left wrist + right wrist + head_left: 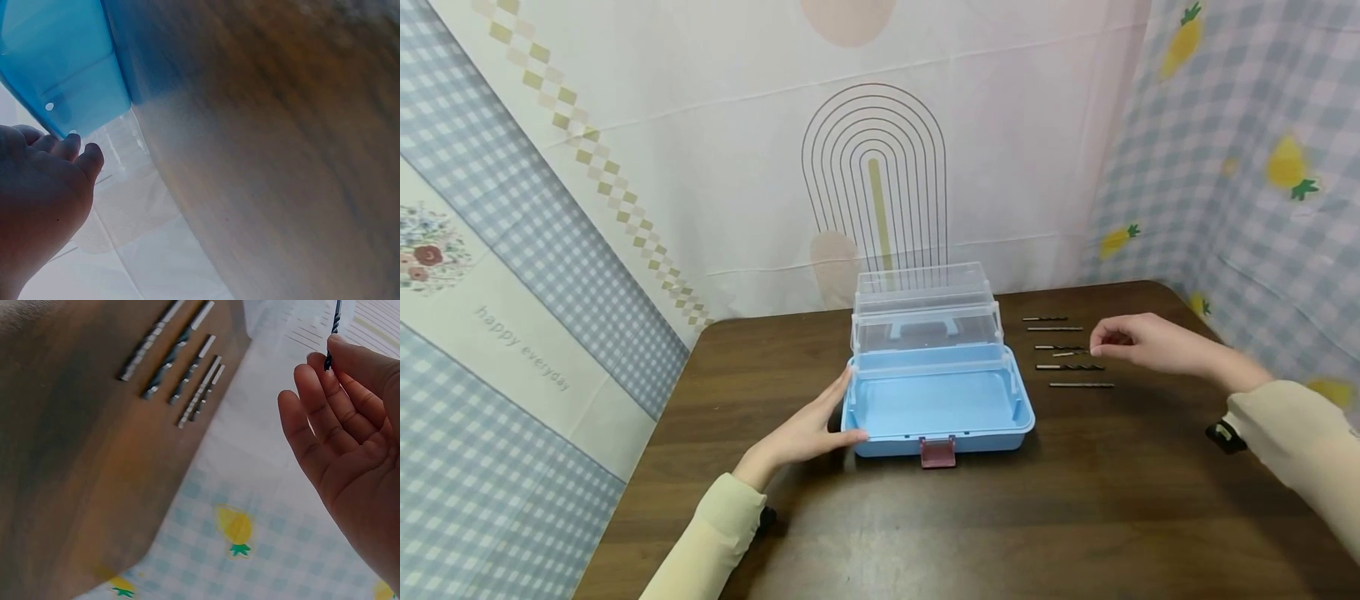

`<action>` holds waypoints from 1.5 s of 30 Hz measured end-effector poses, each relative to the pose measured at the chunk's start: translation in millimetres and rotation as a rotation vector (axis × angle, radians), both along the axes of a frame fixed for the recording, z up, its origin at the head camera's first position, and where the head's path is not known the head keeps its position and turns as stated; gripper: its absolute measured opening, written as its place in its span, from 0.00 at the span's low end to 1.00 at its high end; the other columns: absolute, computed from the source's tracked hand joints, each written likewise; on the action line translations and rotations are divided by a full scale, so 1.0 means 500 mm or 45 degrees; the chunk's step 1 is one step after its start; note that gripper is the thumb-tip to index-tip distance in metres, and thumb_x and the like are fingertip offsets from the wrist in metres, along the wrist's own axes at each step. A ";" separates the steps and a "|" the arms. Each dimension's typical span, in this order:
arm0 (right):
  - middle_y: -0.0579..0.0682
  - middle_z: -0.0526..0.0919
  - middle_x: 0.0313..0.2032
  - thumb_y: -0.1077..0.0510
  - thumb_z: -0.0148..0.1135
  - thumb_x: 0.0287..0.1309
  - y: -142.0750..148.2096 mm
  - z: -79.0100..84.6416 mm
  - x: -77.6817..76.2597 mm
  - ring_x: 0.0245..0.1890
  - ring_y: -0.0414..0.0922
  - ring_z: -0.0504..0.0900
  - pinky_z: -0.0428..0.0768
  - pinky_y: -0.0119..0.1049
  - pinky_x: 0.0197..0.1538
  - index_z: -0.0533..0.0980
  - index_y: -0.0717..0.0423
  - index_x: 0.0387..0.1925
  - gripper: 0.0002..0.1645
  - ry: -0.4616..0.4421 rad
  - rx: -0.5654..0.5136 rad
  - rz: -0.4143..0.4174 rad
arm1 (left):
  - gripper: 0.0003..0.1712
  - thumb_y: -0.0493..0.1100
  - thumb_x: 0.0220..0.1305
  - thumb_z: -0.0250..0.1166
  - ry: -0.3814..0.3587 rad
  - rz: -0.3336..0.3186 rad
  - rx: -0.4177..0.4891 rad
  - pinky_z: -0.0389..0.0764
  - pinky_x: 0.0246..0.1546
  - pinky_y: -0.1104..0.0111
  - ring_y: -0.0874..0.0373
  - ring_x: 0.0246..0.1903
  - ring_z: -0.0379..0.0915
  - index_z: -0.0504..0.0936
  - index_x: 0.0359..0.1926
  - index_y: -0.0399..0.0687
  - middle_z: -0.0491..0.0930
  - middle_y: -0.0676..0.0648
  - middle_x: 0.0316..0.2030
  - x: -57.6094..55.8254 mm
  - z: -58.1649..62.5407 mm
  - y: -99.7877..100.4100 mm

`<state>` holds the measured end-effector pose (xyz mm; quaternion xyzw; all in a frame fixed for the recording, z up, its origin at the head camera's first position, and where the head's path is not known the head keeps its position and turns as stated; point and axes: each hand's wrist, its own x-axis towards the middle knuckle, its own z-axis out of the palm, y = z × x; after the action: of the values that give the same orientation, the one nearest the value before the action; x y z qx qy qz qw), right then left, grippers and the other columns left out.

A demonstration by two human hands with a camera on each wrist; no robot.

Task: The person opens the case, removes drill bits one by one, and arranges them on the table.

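Note:
My right hand [1142, 340] pinches a small drill bit [336, 325] between thumb and fingertip, above the table's right side. In the right wrist view the dark fluted end lies at the fingers and the shank points away. Several more drill bits [1070, 367] lie side by side on the table, below and around that hand. My left hand [801, 429] rests against the left side of a blue toolbox [940, 400], thumb at its front left corner and fingers extended along the wall. The toolbox stands open, its blue bottom bare and its transparent upper part raised at the back.
A reddish-purple latch [937, 452] hangs from the toolbox's front. The dark wooden table [880, 533] ends at the back against a patterned cloth [737, 167]. Checked cloth with pineapples [1285, 162] hangs along the right side.

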<state>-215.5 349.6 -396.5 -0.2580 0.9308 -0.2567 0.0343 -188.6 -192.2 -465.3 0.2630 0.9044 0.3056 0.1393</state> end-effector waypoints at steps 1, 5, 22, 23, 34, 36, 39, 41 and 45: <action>0.40 0.81 0.31 0.60 0.62 0.69 0.000 -0.007 0.001 0.25 0.35 0.71 0.71 0.33 0.30 0.79 0.45 0.36 0.06 -0.005 -0.007 0.004 | 0.62 0.70 0.63 0.65 0.000 -0.001 0.000 0.55 0.72 0.49 0.57 0.77 0.37 0.30 0.80 0.67 0.30 0.61 0.79 0.000 0.000 0.000; 0.39 0.81 0.31 0.59 0.63 0.69 0.000 -0.030 0.006 0.27 0.36 0.73 0.72 0.33 0.31 0.80 0.48 0.36 0.03 -0.049 -0.034 0.007 | 0.63 0.70 0.63 0.64 -0.001 -0.002 -0.003 0.55 0.72 0.50 0.58 0.77 0.37 0.30 0.80 0.67 0.30 0.62 0.79 -0.001 -0.001 0.001; 0.47 0.82 0.36 0.58 0.61 0.70 0.019 -0.106 0.033 0.30 0.36 0.73 0.73 0.34 0.33 0.79 0.52 0.39 0.03 -0.201 -0.036 0.018 | 0.63 0.70 0.62 0.65 0.016 -0.005 -0.001 0.55 0.72 0.50 0.58 0.77 0.37 0.30 0.80 0.68 0.30 0.63 0.79 -0.004 -0.002 0.001; 0.46 0.82 0.36 0.58 0.61 0.70 0.019 -0.110 0.035 0.30 0.35 0.73 0.73 0.34 0.33 0.79 0.51 0.39 0.02 -0.201 -0.036 0.029 | 0.63 0.70 0.62 0.64 0.018 -0.005 -0.002 0.55 0.72 0.51 0.58 0.77 0.37 0.30 0.80 0.68 0.30 0.63 0.79 -0.004 -0.002 0.001; 0.41 0.80 0.35 0.58 0.62 0.70 0.023 -0.141 0.035 0.32 0.33 0.72 0.72 0.33 0.34 0.78 0.48 0.36 0.04 -0.216 -0.029 0.096 | 0.63 0.71 0.62 0.64 0.035 -0.001 -0.006 0.54 0.73 0.52 0.59 0.77 0.37 0.30 0.80 0.67 0.30 0.62 0.79 -0.004 -0.006 -0.002; 0.40 0.80 0.34 0.58 0.62 0.70 0.023 -0.146 0.035 0.31 0.33 0.72 0.72 0.33 0.34 0.78 0.47 0.35 0.04 -0.215 -0.036 0.101 | 0.63 0.71 0.62 0.64 0.034 -0.001 -0.010 0.54 0.73 0.52 0.60 0.77 0.36 0.30 0.80 0.67 0.30 0.62 0.79 -0.004 -0.006 -0.002; 0.39 0.79 0.33 0.58 0.63 0.69 0.024 -0.153 0.033 0.31 0.33 0.71 0.72 0.32 0.34 0.78 0.47 0.35 0.05 -0.203 -0.035 0.115 | 0.63 0.72 0.62 0.64 0.031 -0.002 -0.015 0.54 0.73 0.53 0.60 0.77 0.36 0.30 0.80 0.67 0.30 0.62 0.79 -0.004 -0.006 -0.001; 0.38 0.78 0.32 0.58 0.64 0.68 0.024 -0.156 0.032 0.31 0.32 0.71 0.71 0.32 0.34 0.78 0.47 0.34 0.05 -0.195 -0.031 0.126 | 0.63 0.72 0.62 0.64 0.031 -0.003 -0.016 0.54 0.73 0.53 0.60 0.77 0.36 0.30 0.80 0.67 0.30 0.62 0.79 -0.004 -0.006 -0.001; 0.38 0.77 0.31 0.57 0.64 0.68 0.025 -0.160 0.031 0.31 0.32 0.71 0.71 0.32 0.34 0.78 0.46 0.34 0.05 -0.195 -0.014 0.138 | 0.63 0.71 0.62 0.64 0.026 -0.003 -0.013 0.53 0.73 0.53 0.61 0.77 0.35 0.30 0.80 0.67 0.30 0.62 0.79 -0.004 -0.004 -0.001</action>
<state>-200.1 362.0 -476.4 -0.2878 0.9087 -0.2787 0.1177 -190.5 -192.6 -467.4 0.2663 0.9071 0.2980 0.1318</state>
